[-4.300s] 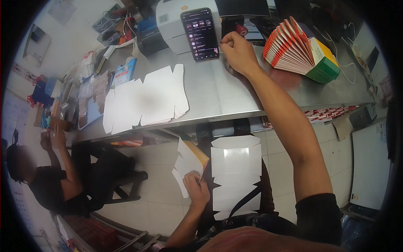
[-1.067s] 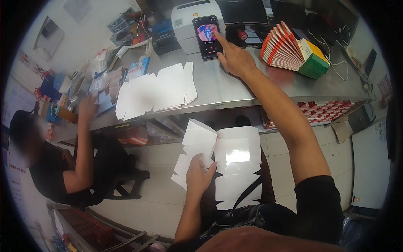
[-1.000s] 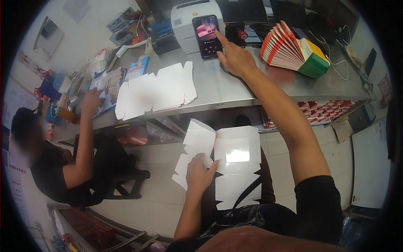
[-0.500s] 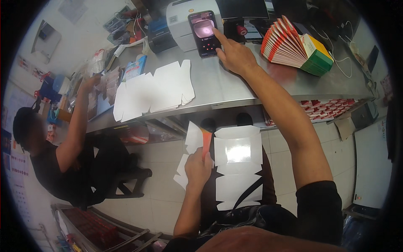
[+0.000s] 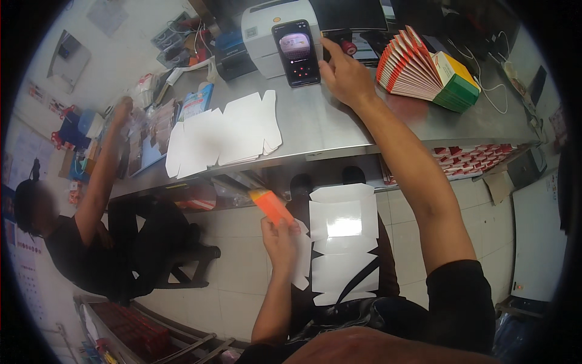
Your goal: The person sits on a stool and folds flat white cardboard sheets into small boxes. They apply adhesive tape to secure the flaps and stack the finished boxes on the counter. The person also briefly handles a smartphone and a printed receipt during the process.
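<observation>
An orange-faced flat carton (image 5: 271, 206) is pinched in the left hand (image 5: 280, 238) below the table's front edge (image 5: 339, 151). The right hand (image 5: 344, 76), fingers loose and empty, reaches beside the phone (image 5: 296, 44) near the table's back edge.

I counted one smartphone (image 5: 296, 53) propped against one white label printer (image 5: 262, 27) on the desk (image 5: 339, 124), one fanned stack of flat cartons (image 5: 427, 70), one spread of white carton blanks (image 5: 221, 133), one blank on my lap (image 5: 342, 242), and one orange-sided carton (image 5: 271, 206) in my left hand (image 5: 280, 239).
</observation>
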